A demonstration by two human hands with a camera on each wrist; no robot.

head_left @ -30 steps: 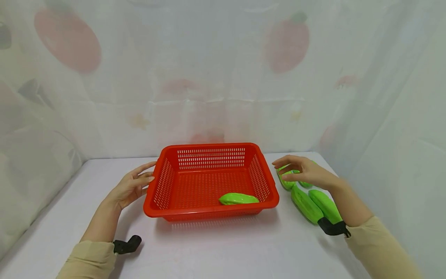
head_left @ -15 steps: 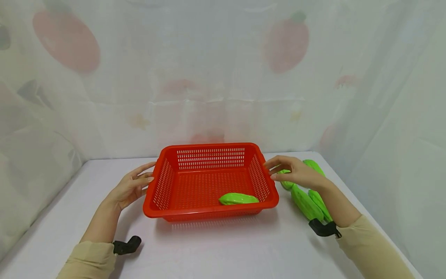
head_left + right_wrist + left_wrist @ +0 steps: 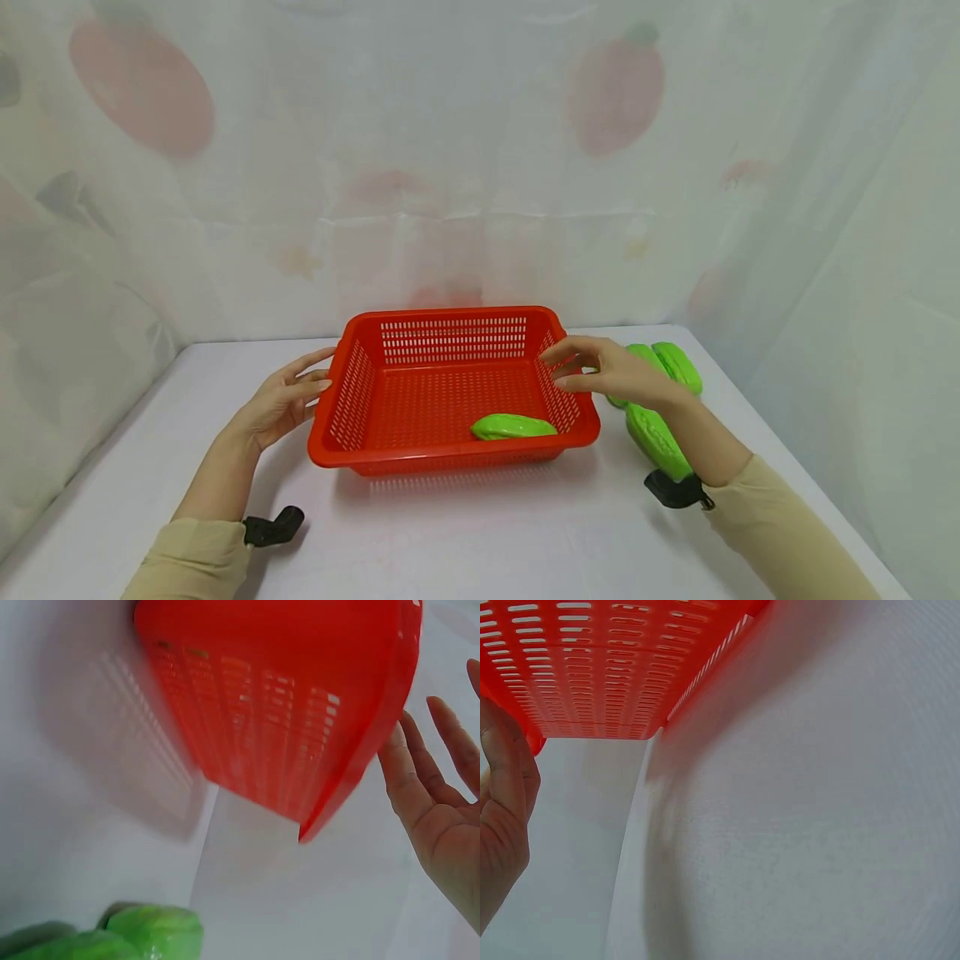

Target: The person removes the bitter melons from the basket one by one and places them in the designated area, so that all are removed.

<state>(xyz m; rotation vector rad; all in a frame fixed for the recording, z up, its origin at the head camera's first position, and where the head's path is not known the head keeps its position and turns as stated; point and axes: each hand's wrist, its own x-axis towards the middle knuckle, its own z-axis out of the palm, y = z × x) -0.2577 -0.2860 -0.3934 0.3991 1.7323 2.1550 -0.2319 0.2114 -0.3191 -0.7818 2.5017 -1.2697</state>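
A red perforated plastic basket (image 3: 427, 457) stands in the middle of the white table, with one glossy green ridged fruit (image 3: 513, 427) in its near right corner. At the basket's left rim is my left hand (image 3: 281, 404), fingers extended and fingertips against the side. My right hand (image 3: 600, 371) hovers over the right rim, fingers loosely bent and nothing in its grasp. The right wrist view shows that hand (image 3: 439, 817) with spread fingers beside the basket's edge (image 3: 352, 772). In the left wrist view the left hand (image 3: 506, 795) lies along the basket wall (image 3: 592, 675).
Several more green ridged fruits lie right of the basket, including a back one (image 3: 677, 367) and a nearer one (image 3: 660, 437) partly behind the right forearm. A white printed curtain (image 3: 465, 167) hangs behind and along both sides.
My right hand has moved left from above the green fruits to the basket's right rim, uncovering some of the fruits at the back. The left hand and basket stay in place.
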